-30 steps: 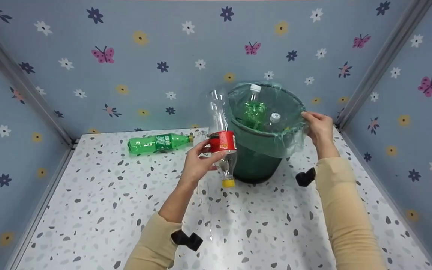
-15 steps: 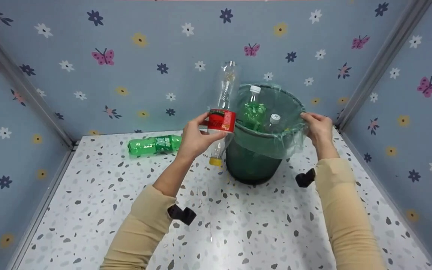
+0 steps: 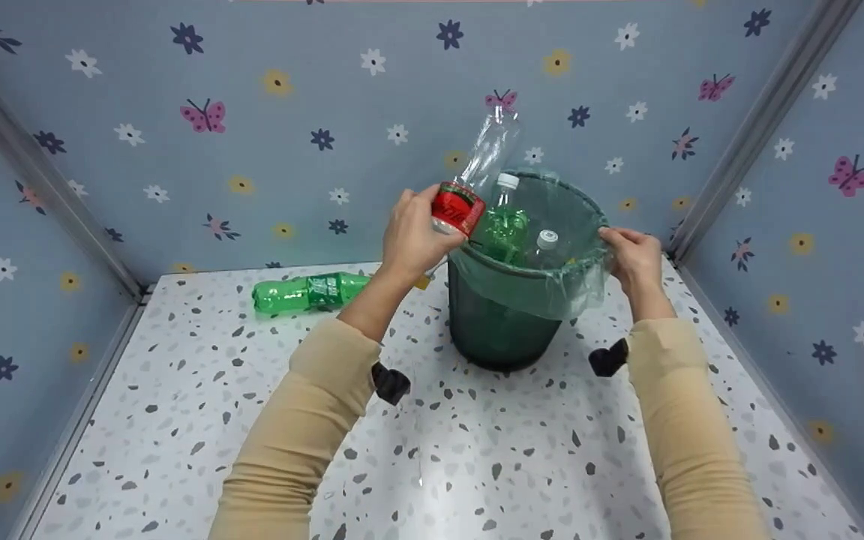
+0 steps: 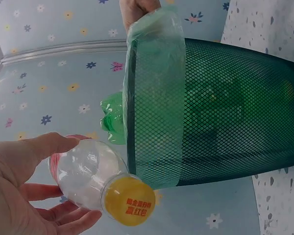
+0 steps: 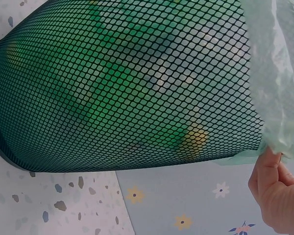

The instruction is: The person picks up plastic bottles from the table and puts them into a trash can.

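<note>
My left hand (image 3: 415,234) grips a clear plastic bottle (image 3: 486,154) around its red label (image 3: 458,208). The bottle tilts, base up and to the right, beside the left rim of a dark green mesh bin (image 3: 503,330). In the left wrist view its yellow cap (image 4: 130,200) points toward the camera. A pale green bag (image 3: 586,289) lines the bin and folds over the rim. At the right of that rim, my right hand (image 3: 636,259) pinches the bag's edge. Inside the bin stand a green bottle (image 3: 505,229) and a clear bottle (image 3: 547,251), both with white caps.
Another green bottle (image 3: 308,292) lies on its side on the speckled white tabletop (image 3: 492,450), left of the bin; my left hand and forearm hide its cap end. Blue flowered panels (image 3: 357,97) enclose the back and sides.
My left hand has lifted the clear bottle from in front of the bin to its left rim, and the bottle now leans to the right. The right hand stays at the rim.
</note>
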`<state>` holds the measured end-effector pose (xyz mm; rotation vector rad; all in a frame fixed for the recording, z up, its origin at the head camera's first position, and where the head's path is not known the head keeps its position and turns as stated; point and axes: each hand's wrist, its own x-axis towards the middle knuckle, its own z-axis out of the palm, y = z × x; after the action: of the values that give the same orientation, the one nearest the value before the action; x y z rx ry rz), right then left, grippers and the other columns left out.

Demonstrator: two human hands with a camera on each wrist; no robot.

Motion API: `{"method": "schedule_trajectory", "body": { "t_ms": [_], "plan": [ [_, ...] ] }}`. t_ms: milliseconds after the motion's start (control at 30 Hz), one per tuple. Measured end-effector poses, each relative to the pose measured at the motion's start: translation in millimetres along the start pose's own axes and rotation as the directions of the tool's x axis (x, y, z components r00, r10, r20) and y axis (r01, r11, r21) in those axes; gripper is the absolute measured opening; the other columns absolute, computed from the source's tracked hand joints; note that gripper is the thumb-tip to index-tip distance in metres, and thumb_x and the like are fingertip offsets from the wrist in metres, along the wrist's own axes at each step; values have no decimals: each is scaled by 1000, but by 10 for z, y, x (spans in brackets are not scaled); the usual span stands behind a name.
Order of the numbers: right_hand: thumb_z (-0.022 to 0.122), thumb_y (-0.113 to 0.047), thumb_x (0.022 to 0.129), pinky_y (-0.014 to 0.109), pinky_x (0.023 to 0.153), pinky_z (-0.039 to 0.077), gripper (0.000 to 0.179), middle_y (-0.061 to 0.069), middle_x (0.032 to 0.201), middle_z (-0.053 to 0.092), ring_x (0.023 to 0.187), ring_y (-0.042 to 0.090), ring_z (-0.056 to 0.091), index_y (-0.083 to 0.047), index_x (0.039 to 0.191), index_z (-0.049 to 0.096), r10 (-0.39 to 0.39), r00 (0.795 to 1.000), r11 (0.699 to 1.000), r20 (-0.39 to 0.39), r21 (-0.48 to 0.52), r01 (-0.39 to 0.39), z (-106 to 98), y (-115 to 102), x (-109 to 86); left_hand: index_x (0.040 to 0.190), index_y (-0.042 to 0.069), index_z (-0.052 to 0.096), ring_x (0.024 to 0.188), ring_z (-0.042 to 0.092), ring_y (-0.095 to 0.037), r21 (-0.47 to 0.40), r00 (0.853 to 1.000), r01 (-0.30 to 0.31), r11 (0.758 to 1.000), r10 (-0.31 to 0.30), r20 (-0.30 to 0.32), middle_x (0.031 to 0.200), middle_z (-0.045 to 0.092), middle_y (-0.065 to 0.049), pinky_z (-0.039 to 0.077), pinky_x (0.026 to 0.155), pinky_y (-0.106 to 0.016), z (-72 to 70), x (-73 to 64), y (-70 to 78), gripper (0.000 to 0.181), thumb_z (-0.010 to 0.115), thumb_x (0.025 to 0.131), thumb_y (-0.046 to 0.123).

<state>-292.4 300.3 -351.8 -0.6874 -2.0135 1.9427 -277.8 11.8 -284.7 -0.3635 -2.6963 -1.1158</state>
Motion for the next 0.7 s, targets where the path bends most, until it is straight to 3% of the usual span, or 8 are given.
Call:
{"method": "schedule_trajectory", "body": {
  "t_ms": [200,467,700],
  "plan": [
    [60,-21,85,26,69,43,41,7,114,48,87,11,48,-1,120,54,3,1000,1000,-4,-15,-3,12,-3,12,133,10,41,104,41,-24,221,1000,-31,975,28,13,118,45,-11,44,82,-35,102,142,67,67,71,74,18],
    [60,-22,84,33,81,43,43,8,117,48,93,13,49,-2,121,53,4,1000,999,-9,-31,-4,14,-22,13,135,14,37,111,36,-25,384,997,-75,920,66,37,127,40,-8,44,83,-35,179,287,166,64,66,78,11],
    [60,-21,84,29,74,44,42,3,105,50,88,12,49,0,120,53,14,1000,1000,7,-19,-14,3,-14,2,134,14,40,113,36,-27,485,991,-136,864,121,62,131,38,-8,40,88,-38,270,394,201,59,64,80,6]
  ]
}}
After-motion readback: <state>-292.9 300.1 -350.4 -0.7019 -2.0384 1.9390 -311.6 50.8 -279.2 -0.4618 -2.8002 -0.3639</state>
